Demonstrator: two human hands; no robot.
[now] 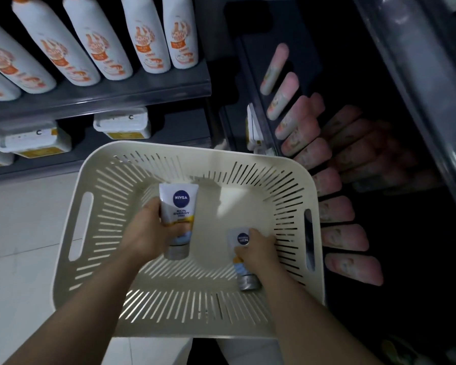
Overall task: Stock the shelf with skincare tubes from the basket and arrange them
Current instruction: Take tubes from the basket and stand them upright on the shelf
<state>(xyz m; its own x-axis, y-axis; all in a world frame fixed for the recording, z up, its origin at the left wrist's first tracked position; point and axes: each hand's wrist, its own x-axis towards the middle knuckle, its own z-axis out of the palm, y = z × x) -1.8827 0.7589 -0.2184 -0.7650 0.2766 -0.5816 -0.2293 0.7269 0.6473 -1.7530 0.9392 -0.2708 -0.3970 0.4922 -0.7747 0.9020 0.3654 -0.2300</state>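
Inside the basket [195, 154], the left hand [145, 230] curls its fingers round the left tube [178, 206], centre. The right hand [256, 248] grips the right tube [242, 239], 5 o'clock. Best to lift both clear of the rim before swinging to the shelf [250, 75] at 2 o'clock.

A basket [184, 150] lies directly below the viewer, with floor [24, 219] to its left. Over its middle, the left hand [142, 230] holds a first tube [179, 206]. To the right, near the basket's right wall, the right hand [256, 248] grips a second tube [244, 270]. Behind and left of the basket, bottles [95, 40] stand in a row on an upper shelf [116, 96], with tubs [121, 123] on the level beneath. Just right of the basket, a row of shelved tubes [337, 209] runs front to back.
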